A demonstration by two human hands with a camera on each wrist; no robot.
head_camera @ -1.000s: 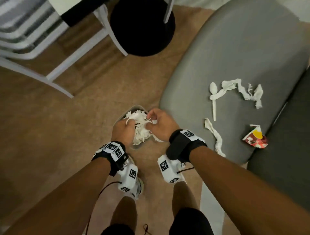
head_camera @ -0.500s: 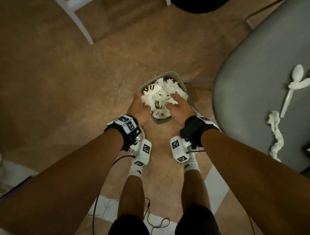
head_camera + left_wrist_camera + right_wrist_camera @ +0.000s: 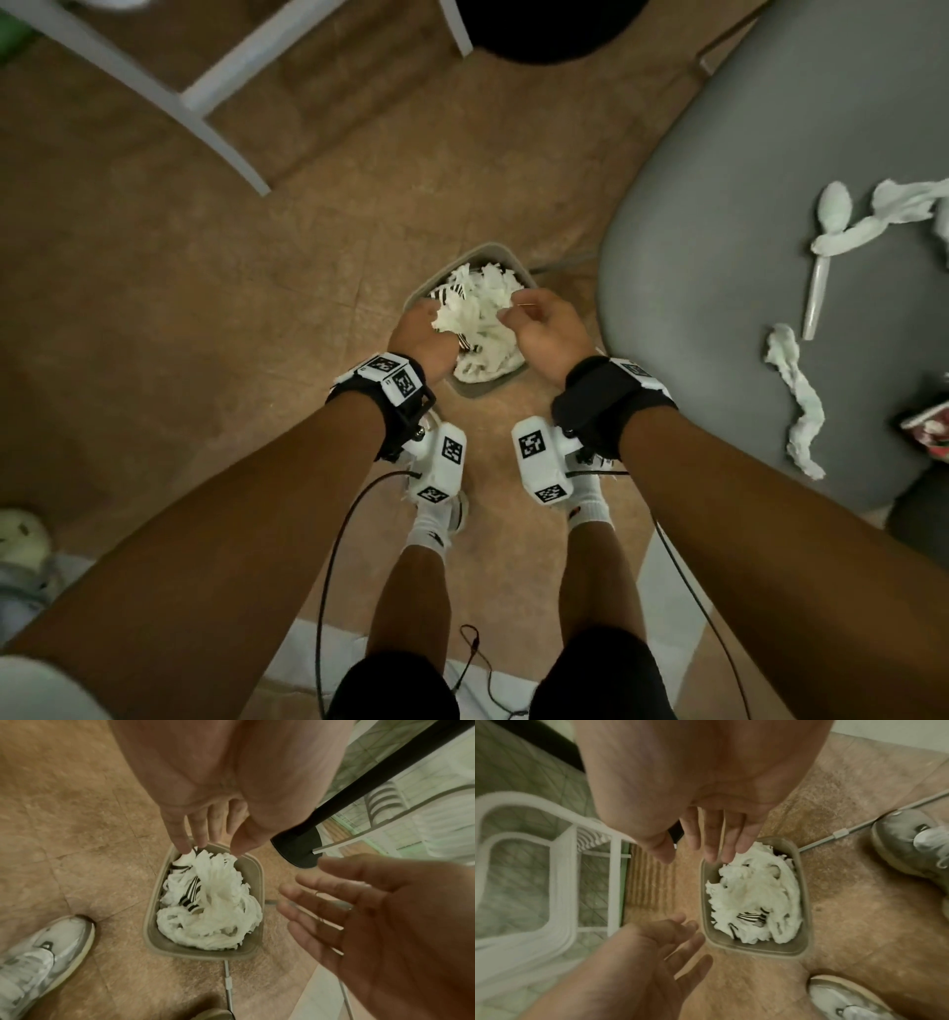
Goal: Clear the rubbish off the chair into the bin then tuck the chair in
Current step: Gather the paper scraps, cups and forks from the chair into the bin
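Note:
A small grey bin stands on the floor between my feet, packed with white crumpled tissue and a striped scrap. Both hands hover just above it. My left hand has straight fingers, and one fingertip touches the tissue at the bin's far edge. My right hand is spread and holds nothing. To the right is the grey chair seat. On it lie a white plastic spoon, a twisted tissue strip, another tissue piece and a red wrapper.
A white chair frame stands at the upper left and a black round base at the top. My white shoes flank the bin. A thin grey rod lies on the brown floor beside the bin.
Half a second ago both hands pressed down on the tissue in the bin. They have since lifted off it and their fingers have spread.

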